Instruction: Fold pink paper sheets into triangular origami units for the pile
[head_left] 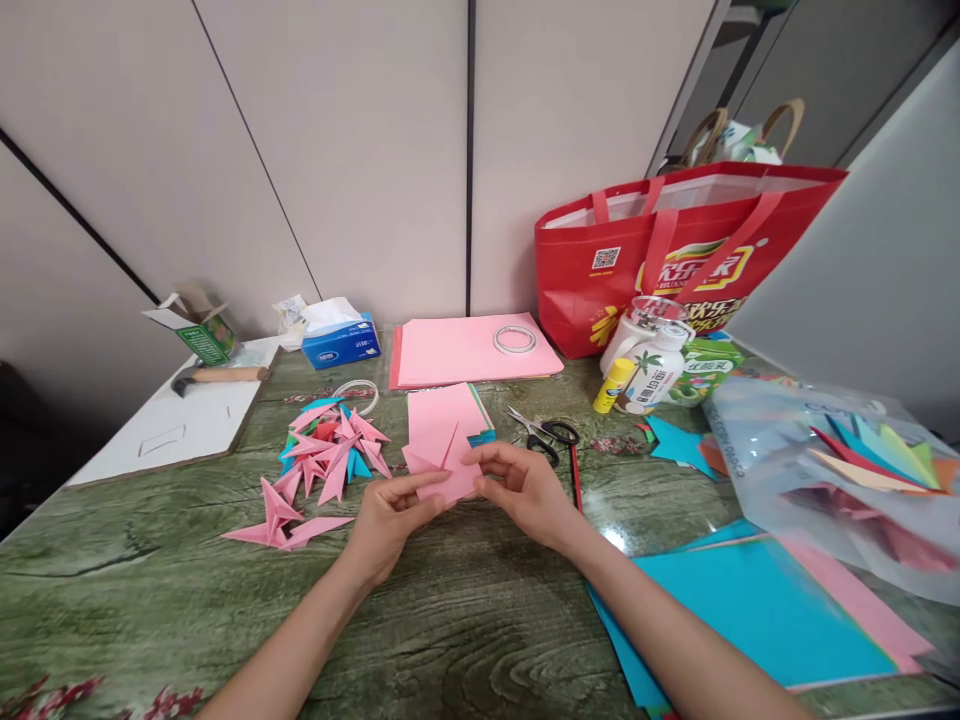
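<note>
At the middle of the green table (150,590), whose glossy top is printed with wood grain, both hands meet on a folded pink paper piece (448,468). The left hand (390,515) pinches its near left edge between thumb and curled fingers. The right hand (525,490) nips the right edge with its fingertips, the other fingers loosely bent. The piece is creased into sharp points and held just above the table top.

Just beyond it lies a stack of small pink squares (442,412). To the left sits a heap of pointed folded shapes (334,452), pink and blue. Black-handled scissors (544,435) lie just right of the squares.

At the far wall a red woven tote bag (675,250) carries a QR code and a yellow and red logo; its characters are too small to read. A blue tissue box (341,345) has white print, also unreadable. A white bottle (660,365) shows a palm tree picture beside a yellow glue stick (613,385). A ring of tape (515,340) rests on large pink sheets (450,355). A clear crinkled plastic bag (757,440) of coloured paper lies at the right, above a smooth blue sheet (750,610).
</note>
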